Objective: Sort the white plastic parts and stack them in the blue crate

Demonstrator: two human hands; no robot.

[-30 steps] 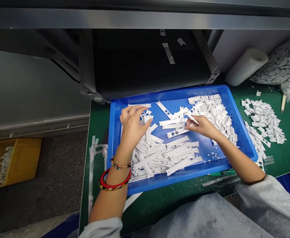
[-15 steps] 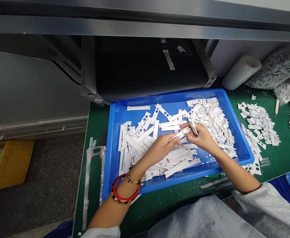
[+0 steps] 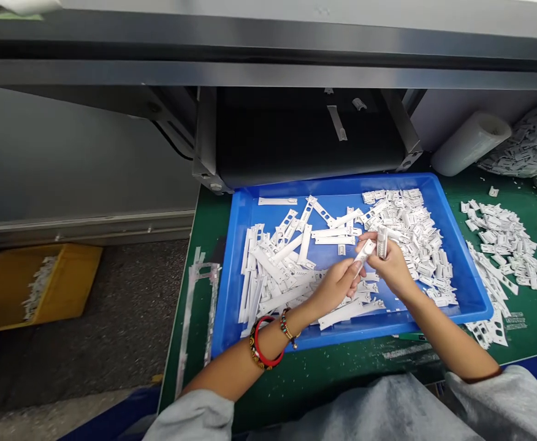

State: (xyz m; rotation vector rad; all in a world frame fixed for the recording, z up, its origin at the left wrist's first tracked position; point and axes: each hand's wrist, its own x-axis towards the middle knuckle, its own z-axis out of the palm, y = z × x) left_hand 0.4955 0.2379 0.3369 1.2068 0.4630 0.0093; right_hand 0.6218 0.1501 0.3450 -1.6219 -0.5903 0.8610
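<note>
Over the blue tray [image 3: 225, 275], my left hand [image 3: 338, 283] is closed around a long white plastic strip [image 3: 364, 256], its end pointing up and right. Close beside it, my right hand [image 3: 390, 266] pinches a short white plastic piece [image 3: 382, 240], held upright. The two hands almost meet, and the parts are near each other; whether they touch is hard to tell. Long white strips [image 3: 280, 254] lie jumbled in the tray's left and middle. Short white pieces [image 3: 418, 226] are heaped along its right side.
Behind the tray is a black conveyor belt [image 3: 287, 135] under a metal frame [image 3: 268, 73], bearing a few white parts. More small parts [image 3: 510, 239] lie on the green table [image 3: 342, 380] at right, near a plastic film roll [image 3: 473, 141]. A yellow bin [image 3: 78, 282] sits at lower left.
The view has swung left, so everything appears shifted right. The short piece in my right hand now stands more upright, and the strip in my left hand is tilted more steeply.
</note>
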